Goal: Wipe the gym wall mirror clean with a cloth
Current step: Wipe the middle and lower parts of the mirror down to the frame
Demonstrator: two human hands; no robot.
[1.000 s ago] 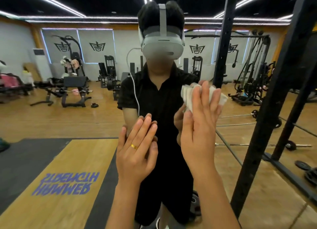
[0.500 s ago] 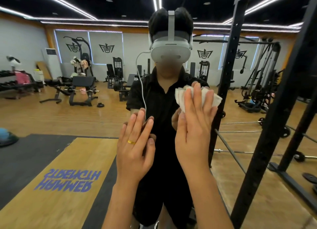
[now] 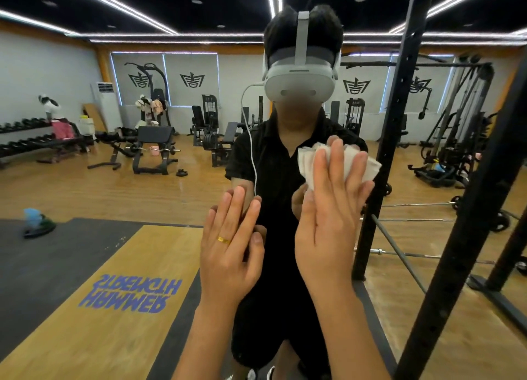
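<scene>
The wall mirror [image 3: 114, 180] fills the whole view and reflects the gym and a person in a black shirt with a white headset. My right hand [image 3: 330, 223] lies flat against the glass, fingers up, pressing a folded white cloth [image 3: 306, 163] onto it at chest height. The cloth sticks out past my fingertips to the left and right. My left hand [image 3: 231, 248], with a gold ring, rests flat on the glass just left of it and lower, fingers spread and holding nothing.
A black power rack upright [image 3: 467, 237] stands close at the right, with a second upright [image 3: 390, 123] reflected beside it. The mirror reflects benches [image 3: 154, 148], a dumbbell rack [image 3: 25, 143] and a wooden lifting platform [image 3: 114, 308].
My right hand has slid the cloth a little to the left and back across the glass at about the same height. My left hand has stayed flat on the mirror. The view has shifted left.
</scene>
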